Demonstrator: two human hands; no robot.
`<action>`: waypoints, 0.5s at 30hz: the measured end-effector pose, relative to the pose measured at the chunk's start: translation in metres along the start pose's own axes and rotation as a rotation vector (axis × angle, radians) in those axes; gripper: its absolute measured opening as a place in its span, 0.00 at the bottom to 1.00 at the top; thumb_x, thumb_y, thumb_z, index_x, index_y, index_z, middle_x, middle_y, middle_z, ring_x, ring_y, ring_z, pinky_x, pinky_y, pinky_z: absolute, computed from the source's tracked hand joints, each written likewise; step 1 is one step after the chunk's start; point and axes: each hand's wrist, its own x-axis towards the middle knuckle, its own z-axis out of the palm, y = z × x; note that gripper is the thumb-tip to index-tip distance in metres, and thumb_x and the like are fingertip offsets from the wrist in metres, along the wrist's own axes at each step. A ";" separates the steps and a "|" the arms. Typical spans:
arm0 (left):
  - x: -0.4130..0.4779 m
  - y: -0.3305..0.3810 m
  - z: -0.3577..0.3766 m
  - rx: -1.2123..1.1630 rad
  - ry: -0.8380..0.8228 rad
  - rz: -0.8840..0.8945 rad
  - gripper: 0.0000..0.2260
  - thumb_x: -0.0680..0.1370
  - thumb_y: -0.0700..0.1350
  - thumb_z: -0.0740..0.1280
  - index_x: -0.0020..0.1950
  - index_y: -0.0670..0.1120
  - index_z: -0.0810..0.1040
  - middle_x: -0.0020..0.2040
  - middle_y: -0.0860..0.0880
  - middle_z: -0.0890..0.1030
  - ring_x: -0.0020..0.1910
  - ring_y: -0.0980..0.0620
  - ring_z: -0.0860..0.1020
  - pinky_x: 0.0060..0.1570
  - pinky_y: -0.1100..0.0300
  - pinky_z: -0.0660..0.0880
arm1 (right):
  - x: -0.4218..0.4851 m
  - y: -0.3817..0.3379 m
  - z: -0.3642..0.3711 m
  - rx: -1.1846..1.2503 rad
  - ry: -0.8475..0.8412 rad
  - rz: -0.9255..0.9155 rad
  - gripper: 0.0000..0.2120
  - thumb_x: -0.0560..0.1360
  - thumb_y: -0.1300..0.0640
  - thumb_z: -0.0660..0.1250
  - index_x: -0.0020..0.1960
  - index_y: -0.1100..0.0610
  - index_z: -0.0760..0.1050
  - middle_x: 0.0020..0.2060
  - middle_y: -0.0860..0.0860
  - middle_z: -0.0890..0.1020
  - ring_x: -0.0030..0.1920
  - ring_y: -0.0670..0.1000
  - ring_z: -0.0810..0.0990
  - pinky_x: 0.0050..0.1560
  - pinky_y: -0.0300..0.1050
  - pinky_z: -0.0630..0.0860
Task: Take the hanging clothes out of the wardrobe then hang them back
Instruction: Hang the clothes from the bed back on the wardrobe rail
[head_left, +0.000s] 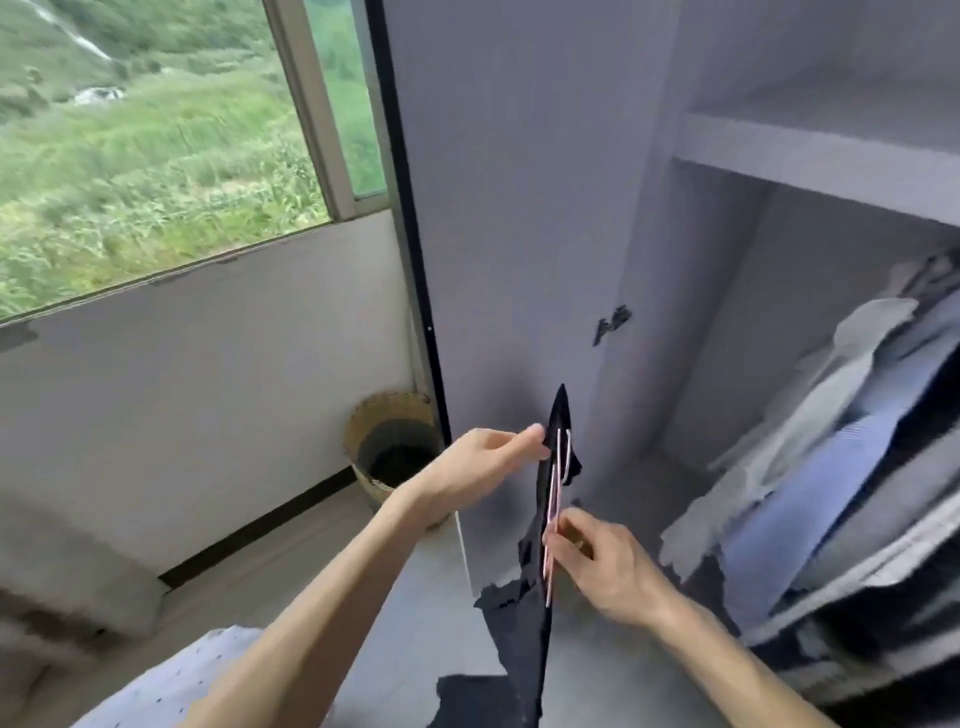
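Slipping is the risk: the dark garment (524, 623), held just left of the open wardrobe (779, 156), could slide off its thin pink hanger (551, 499) if the left hand's (483, 462) pinch on the cloth or the right hand's (608, 566) curled grip on the wire loosens. No rail shows, the hem is cut off, and blur hides the hanger's seating.

Soft daylight from the window (156, 145) fills my view. I see motion blur throughout, and lines bow near the edges.
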 end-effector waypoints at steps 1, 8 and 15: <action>0.011 0.019 0.005 -0.028 -0.031 0.037 0.22 0.82 0.61 0.57 0.60 0.49 0.84 0.56 0.60 0.83 0.54 0.63 0.80 0.53 0.64 0.74 | 0.002 0.001 -0.012 -0.030 0.032 0.005 0.10 0.82 0.50 0.60 0.42 0.43 0.70 0.32 0.36 0.78 0.33 0.42 0.75 0.38 0.34 0.69; 0.060 0.095 0.038 -0.223 -0.063 0.207 0.13 0.82 0.49 0.63 0.48 0.44 0.85 0.44 0.52 0.83 0.42 0.57 0.80 0.46 0.63 0.75 | 0.003 0.008 -0.084 -0.223 0.262 0.126 0.15 0.83 0.49 0.56 0.66 0.48 0.75 0.37 0.38 0.77 0.42 0.42 0.76 0.52 0.40 0.74; 0.097 0.130 0.051 -0.376 0.010 0.168 0.11 0.82 0.47 0.64 0.44 0.47 0.84 0.44 0.52 0.84 0.46 0.55 0.82 0.49 0.59 0.77 | -0.053 0.024 -0.115 -0.315 0.377 0.376 0.21 0.77 0.33 0.58 0.67 0.38 0.71 0.55 0.36 0.75 0.57 0.43 0.75 0.59 0.45 0.73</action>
